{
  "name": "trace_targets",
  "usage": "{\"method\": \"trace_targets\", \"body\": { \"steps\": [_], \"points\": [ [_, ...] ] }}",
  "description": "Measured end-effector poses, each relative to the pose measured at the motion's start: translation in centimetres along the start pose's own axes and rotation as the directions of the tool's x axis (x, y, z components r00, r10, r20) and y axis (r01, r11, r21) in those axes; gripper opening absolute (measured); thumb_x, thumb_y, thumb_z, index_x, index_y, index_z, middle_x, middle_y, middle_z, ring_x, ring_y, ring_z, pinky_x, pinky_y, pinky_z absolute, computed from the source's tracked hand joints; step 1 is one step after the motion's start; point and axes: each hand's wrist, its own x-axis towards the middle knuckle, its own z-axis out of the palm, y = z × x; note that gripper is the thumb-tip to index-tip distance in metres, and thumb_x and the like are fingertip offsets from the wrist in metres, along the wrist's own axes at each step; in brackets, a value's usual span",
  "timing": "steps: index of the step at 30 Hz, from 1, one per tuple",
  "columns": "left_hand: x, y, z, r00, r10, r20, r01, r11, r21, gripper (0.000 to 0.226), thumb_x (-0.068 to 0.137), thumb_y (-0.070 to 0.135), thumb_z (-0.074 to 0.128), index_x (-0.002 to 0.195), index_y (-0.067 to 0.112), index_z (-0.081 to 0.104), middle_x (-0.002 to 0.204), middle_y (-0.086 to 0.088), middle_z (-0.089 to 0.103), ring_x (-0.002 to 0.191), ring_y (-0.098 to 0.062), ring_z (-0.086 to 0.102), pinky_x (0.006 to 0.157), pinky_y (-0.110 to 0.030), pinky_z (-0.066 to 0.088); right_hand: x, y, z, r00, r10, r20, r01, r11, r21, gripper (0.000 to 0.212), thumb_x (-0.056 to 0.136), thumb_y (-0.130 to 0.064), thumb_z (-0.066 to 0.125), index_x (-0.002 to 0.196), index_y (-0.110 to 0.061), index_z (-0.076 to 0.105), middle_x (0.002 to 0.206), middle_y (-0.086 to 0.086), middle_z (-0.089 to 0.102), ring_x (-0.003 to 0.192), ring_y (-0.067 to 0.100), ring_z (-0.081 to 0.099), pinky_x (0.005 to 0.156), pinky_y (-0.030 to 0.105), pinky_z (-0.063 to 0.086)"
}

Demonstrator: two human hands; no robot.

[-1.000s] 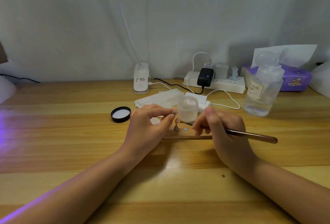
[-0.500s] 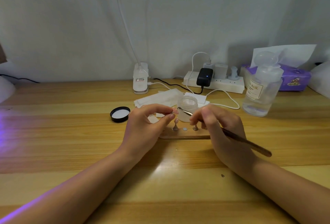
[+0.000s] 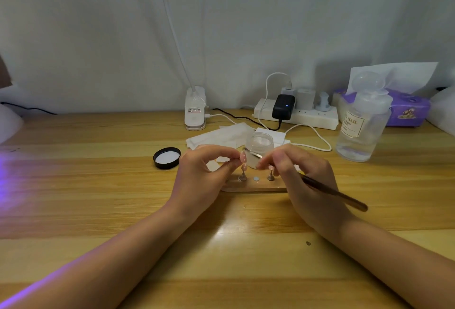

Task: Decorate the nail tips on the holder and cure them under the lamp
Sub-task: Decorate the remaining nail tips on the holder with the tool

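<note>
A pale wall backs a wooden desk [image 3: 98, 185], with violet light spilling across its left edge. Near the middle lies a flat wooden holder [image 3: 253, 186] carrying small metal pegs; two pegs stand upright with a bare round disc between them.

The left hand [image 3: 202, 180] pinches a pink nail tip [image 3: 243, 156] between thumb and forefinger, raised just above the left peg and in front of the jar. Another pink tip [image 3: 244, 167] sits on that left peg, just below the pinched one and touching the thumb's end. A third tip [image 3: 270, 167] shows on the right peg, partly hidden by the right fingers.

The right hand [image 3: 302, 180] grips a brush [image 3: 332, 193] pen-style, fingers curled round the shaft; its thin metal front end reaches left to the held tip. Whether it touches cannot be told.

Just behind the hands stands a frosted open jar [image 3: 259, 146], its black lid [image 3: 167, 158] lying inside-up to the left. White wipes [image 3: 219, 136] lie behind. Farther back are a lamp clamp [image 3: 195, 109], a power strip [image 3: 305, 116], a clear bottle [image 3: 362, 124] and a purple tissue pack [image 3: 408, 109].
</note>
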Motion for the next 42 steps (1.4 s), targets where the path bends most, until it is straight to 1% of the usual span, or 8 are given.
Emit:
{"method": "trace_targets", "body": {
  "steps": [5, 12, 16, 21, 26, 32, 36, 42],
  "points": [
    [-0.02, 0.08, 0.02, 1.0, -0.005, 0.0, 0.005, 1.0, -0.018, 0.021, 0.075, 0.014, 0.072, 0.078, 0.035, 0.067, 0.081, 0.021, 0.067, 0.087, -0.003, 0.061, 0.078, -0.015, 0.043, -0.45, -0.04, -0.22, 1.0, -0.011, -0.024, 0.013, 0.995, 0.099, 0.039, 0.089, -0.031, 0.034, 0.062, -0.02, 0.061, 0.055, -0.001, 0.06, 0.059, 0.004, 0.057, 0.064, 0.016, 0.041],
    [-0.13, 0.56, 0.05, 0.997, 0.074, 0.0, -0.074, 0.996, -0.054, 0.018, 0.072, 0.029, 0.065, 0.09, 0.029, 0.067, 0.086, 0.01, 0.064, 0.084, -0.004, 0.059, 0.079, -0.046, 0.048, 0.21, -0.37, -0.22, 0.992, 0.061, -0.113, -0.056, 0.997, 0.049, 0.009, 0.086, -0.028, 0.051, 0.084, -0.022, 0.057, 0.076, -0.005, 0.062, 0.07, 0.001, 0.059, 0.059, 0.009, 0.045],
    [-0.22, 0.55, 0.01, 0.996, 0.086, 0.001, -0.085, 0.995, -0.055, 0.021, 0.074, 0.026, 0.066, 0.094, 0.032, 0.067, 0.088, 0.015, 0.068, 0.088, -0.007, 0.063, 0.089, -0.062, 0.04, 0.29, -0.29, -0.2, 0.987, 0.098, -0.131, -0.089, 0.993, 0.076, 0.007, 0.089, -0.023, 0.048, 0.091, -0.022, 0.055, 0.081, -0.011, 0.064, 0.07, 0.002, 0.061, 0.058, 0.007, 0.046],
    [-0.25, 0.35, 0.03, 0.997, 0.074, -0.005, -0.074, 0.994, -0.083, 0.019, 0.075, 0.02, 0.068, 0.092, 0.028, 0.072, 0.086, 0.022, 0.068, 0.09, -0.002, 0.064, 0.093, -0.061, 0.038, 0.41, -0.48, -0.24, 0.993, 0.061, -0.104, -0.058, 0.998, 0.032, 0.012, 0.095, -0.026, 0.04, 0.098, -0.028, 0.052, 0.088, -0.012, 0.066, 0.072, 0.001, 0.061, 0.06, 0.009, 0.046],
    [-0.21, 0.42, 0.15, 0.988, 0.15, 0.047, -0.145, 0.986, -0.086, 0.014, 0.076, 0.019, 0.07, 0.087, 0.028, 0.072, 0.088, 0.013, 0.069, 0.088, -0.009, 0.064, 0.084, -0.059, 0.043, 0.34, -0.61, -0.11, 1.0, -0.02, -0.015, 0.018, 0.995, -0.096, 0.021, 0.08, -0.033, 0.061, 0.097, -0.02, 0.059, 0.093, -0.017, 0.06, 0.083, 0.002, 0.06, 0.07, 0.029, 0.05],
    [-0.21, 0.41, 0.15, 0.98, 0.17, 0.106, -0.166, 0.985, -0.043, 0.023, 0.078, 0.017, 0.066, 0.099, 0.025, 0.067, 0.09, 0.015, 0.064, 0.089, -0.005, 0.058, 0.083, -0.063, 0.039, 0.26, -0.39, 0.19, 0.992, -0.118, 0.044, 0.124, 0.974, -0.191, 0.028, 0.072, -0.026, 0.069, 0.097, -0.022, 0.056, 0.093, -0.02, 0.055, 0.091, 0.002, 0.054, 0.08, 0.034, 0.048],
    [-0.23, 0.36, 0.17, 0.978, 0.177, 0.11, -0.177, 0.984, -0.011, 0.027, 0.076, 0.014, 0.069, 0.099, 0.027, 0.066, 0.089, 0.018, 0.064, 0.09, -0.007, 0.059, 0.087, -0.063, 0.037, 0.34, -0.27, 0.16, 0.991, -0.13, 0.037, 0.134, 0.975, -0.177, 0.029, 0.074, -0.027, 0.067, 0.095, -0.034, 0.048, 0.091, -0.03, 0.051, 0.09, -0.009, 0.052, 0.081, 0.026, 0.045],
    [-0.24, 0.45, 0.2, 0.977, 0.181, 0.11, -0.181, 0.983, -0.008, 0.024, 0.075, 0.026, 0.066, 0.098, 0.028, 0.066, 0.09, 0.02, 0.064, 0.092, -0.006, 0.059, 0.087, -0.061, 0.037, 0.27, -0.31, 0.16, 0.991, -0.133, -0.002, 0.13, 0.976, -0.172, 0.02, 0.076, -0.028, 0.067, 0.092, -0.025, 0.054, 0.088, -0.025, 0.055, 0.086, 0.001, 0.056, 0.079, 0.032, 0.049]
  ]
}}
